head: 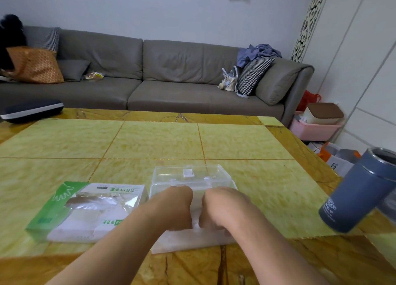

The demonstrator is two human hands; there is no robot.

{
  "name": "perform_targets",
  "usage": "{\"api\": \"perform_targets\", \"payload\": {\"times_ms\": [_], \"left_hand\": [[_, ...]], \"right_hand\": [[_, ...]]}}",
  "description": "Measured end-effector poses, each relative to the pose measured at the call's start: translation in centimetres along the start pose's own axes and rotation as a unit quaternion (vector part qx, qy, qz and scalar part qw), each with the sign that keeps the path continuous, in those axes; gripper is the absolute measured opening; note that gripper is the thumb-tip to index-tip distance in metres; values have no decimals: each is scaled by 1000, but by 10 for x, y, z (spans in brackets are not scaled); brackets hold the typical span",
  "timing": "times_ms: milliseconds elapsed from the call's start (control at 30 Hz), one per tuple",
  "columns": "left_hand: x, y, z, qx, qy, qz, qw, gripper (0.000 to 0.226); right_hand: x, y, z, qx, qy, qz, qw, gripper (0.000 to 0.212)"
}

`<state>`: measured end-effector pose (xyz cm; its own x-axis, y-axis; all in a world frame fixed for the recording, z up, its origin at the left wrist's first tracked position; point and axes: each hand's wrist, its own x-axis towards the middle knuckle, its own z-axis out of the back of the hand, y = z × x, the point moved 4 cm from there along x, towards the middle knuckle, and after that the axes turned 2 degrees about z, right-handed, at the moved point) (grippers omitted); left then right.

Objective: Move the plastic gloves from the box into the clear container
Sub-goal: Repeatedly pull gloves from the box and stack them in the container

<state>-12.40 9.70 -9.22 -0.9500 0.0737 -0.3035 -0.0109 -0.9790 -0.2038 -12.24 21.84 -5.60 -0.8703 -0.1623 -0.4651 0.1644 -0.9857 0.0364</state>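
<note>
Yellow marble table (150, 143) fills my view, and nearest me both wrists bend down into the clear container (192, 239): my left hand (177, 207) and right hand (218, 209) press on whitish gloves (196, 224) inside, though I cannot tell how the hidden fingers lie. Beside it on the left, the box (85, 212) shows more film in its torn window, so I judge the job partly done, the lid (190, 173) behind left to close.

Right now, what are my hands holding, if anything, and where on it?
Both the left hand and right hand are down in the clear container, on the plastic gloves. Fingers are hidden, so an actual grip cannot be told.
</note>
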Motion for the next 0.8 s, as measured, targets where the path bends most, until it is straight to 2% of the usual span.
{"api": "perform_targets", "payload": {"times_ms": [67, 233, 433, 533, 600, 700, 800], "left_hand": [[1, -2, 0, 8, 10, 7, 1000, 32], [0, -5, 0, 30, 49, -2, 998, 12], [-5, -6, 5, 56, 34, -23, 998, 9], [-8, -4, 8, 78, 41, -44, 995, 22], [-13, -2, 11, 67, 43, -56, 995, 11], [-25, 3, 20, -31, -27, -77, 996, 24], [-46, 18, 37, -202, -169, -83, 961, 17]], "right_hand": [[2, 0, 0, 5, 7, -10, 1000, 26], [0, 1, 0, 1, 9, -14, 1000, 30], [-6, 2, 2, -12, 24, -20, 999, 23], [-7, 3, 3, -21, 28, -28, 999, 21], [-6, 4, 3, -24, 29, -36, 999, 21], [-6, 4, 0, -8, -15, -40, 999, 15], [-17, 6, 3, -9, -106, -12, 994, 10]]}}
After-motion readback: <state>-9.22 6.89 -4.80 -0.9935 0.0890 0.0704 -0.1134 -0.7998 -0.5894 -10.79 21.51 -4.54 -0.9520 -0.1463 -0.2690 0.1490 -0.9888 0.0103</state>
